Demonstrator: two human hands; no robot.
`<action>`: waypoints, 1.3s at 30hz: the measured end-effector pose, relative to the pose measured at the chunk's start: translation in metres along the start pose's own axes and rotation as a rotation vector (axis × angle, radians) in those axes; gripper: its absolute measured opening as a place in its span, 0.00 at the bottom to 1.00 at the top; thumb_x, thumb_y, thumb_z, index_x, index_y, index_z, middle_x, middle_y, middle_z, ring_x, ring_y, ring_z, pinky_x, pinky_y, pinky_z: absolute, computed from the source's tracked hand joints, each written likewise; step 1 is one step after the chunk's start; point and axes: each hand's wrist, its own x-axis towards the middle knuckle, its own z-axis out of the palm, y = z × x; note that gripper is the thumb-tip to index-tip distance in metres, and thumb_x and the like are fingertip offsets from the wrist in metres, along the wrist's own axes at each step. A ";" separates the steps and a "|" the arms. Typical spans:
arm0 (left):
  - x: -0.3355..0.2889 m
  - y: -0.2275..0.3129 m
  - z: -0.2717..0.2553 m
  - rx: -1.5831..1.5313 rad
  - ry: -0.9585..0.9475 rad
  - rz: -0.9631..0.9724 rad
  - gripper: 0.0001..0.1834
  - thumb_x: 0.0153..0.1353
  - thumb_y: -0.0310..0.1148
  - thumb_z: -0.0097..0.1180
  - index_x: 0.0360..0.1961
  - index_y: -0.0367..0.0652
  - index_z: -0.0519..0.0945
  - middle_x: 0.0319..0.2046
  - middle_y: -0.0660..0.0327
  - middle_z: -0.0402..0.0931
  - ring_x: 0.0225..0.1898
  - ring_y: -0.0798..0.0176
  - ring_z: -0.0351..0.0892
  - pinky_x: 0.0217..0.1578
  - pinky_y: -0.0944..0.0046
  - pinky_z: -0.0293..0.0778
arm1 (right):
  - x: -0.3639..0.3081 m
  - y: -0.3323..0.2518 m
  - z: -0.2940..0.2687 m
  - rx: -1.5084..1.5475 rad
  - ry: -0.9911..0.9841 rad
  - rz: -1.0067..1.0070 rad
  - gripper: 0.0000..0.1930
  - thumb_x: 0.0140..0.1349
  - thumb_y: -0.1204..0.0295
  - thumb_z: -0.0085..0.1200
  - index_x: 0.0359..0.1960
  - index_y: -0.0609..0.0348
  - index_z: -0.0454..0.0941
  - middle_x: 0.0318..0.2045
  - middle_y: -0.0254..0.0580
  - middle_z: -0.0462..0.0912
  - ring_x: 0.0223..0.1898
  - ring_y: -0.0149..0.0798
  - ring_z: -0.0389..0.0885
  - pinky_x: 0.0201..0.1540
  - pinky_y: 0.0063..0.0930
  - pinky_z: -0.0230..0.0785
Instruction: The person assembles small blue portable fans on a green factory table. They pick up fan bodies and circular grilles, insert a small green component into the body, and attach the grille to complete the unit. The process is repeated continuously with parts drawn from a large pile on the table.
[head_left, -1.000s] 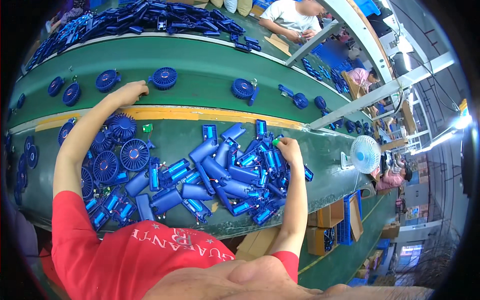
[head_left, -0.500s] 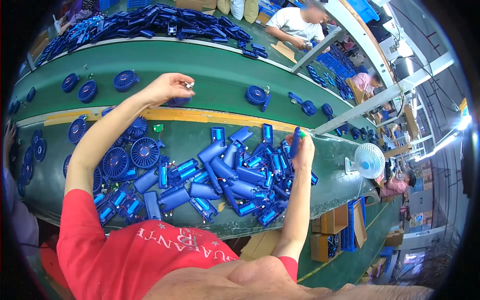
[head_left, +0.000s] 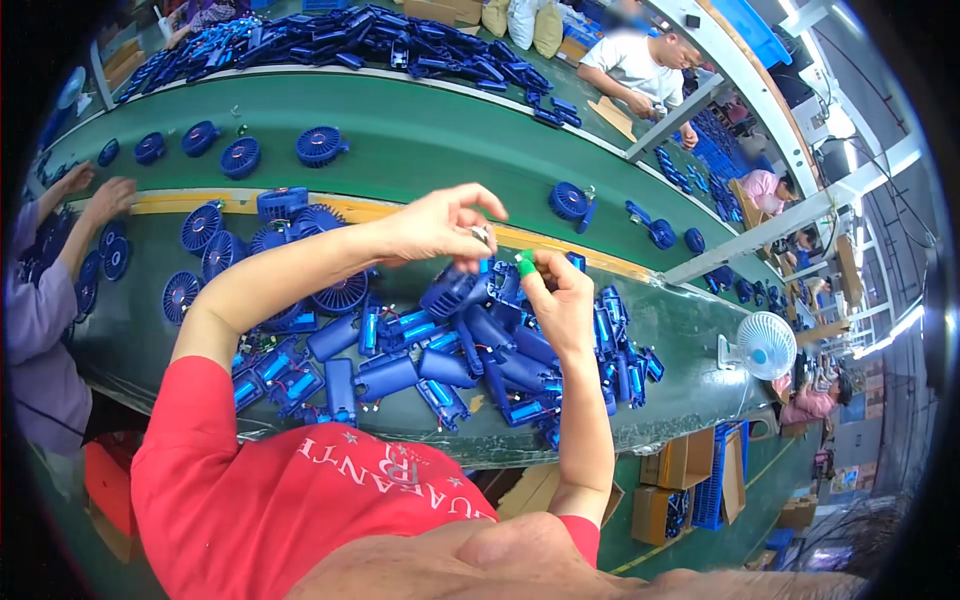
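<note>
My left hand [head_left: 435,225] is raised over the pile, thumb and fingers pinched on a small silvery part [head_left: 481,236]. My right hand [head_left: 560,300] meets it from the right, gripping a small green piece [head_left: 524,263] at its fingertips. The two hands nearly touch above a heap of blue plastic fan handles [head_left: 450,350] lying on the green bench [head_left: 690,390]. Round blue fan grilles [head_left: 330,285] are stacked just left of the heap, under my left forearm.
A green conveyor belt [head_left: 430,135] carries blue fan heads [head_left: 320,145] beyond the bench. Another worker's hands [head_left: 105,200] reach in at far left. A person in white sits at the back right. A small white fan [head_left: 765,345] stands at the bench's right end, cardboard boxes [head_left: 685,460] below.
My left hand came back from the belt with a small part and my right hand lifted off the pile; both now meet above the blue handles.
</note>
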 end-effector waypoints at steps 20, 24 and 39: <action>-0.014 -0.019 0.008 -0.170 -0.098 -0.039 0.11 0.61 0.27 0.57 0.44 0.37 0.75 0.38 0.61 0.76 0.37 0.70 0.76 0.40 0.70 0.74 | -0.011 -0.037 -0.001 0.088 -0.203 0.075 0.09 0.55 0.74 0.57 0.36 0.66 0.80 0.26 0.40 0.81 0.27 0.28 0.78 0.33 0.22 0.70; -0.011 -0.017 0.008 -0.239 -0.102 -0.081 0.11 0.59 0.27 0.59 0.42 0.36 0.74 0.35 0.59 0.77 0.34 0.68 0.78 0.39 0.70 0.75 | -0.004 -0.035 -0.009 0.189 -0.341 0.161 0.08 0.56 0.73 0.56 0.35 0.64 0.81 0.20 0.28 0.76 0.23 0.19 0.68 0.26 0.18 0.61; 0.013 -0.025 -0.022 0.020 -0.014 -0.021 0.10 0.56 0.28 0.63 0.36 0.35 0.76 0.30 0.60 0.78 0.31 0.69 0.79 0.33 0.70 0.76 | 0.030 -0.013 0.005 0.195 -0.383 0.184 0.09 0.58 0.71 0.55 0.36 0.64 0.81 0.22 0.27 0.77 0.25 0.19 0.68 0.27 0.17 0.60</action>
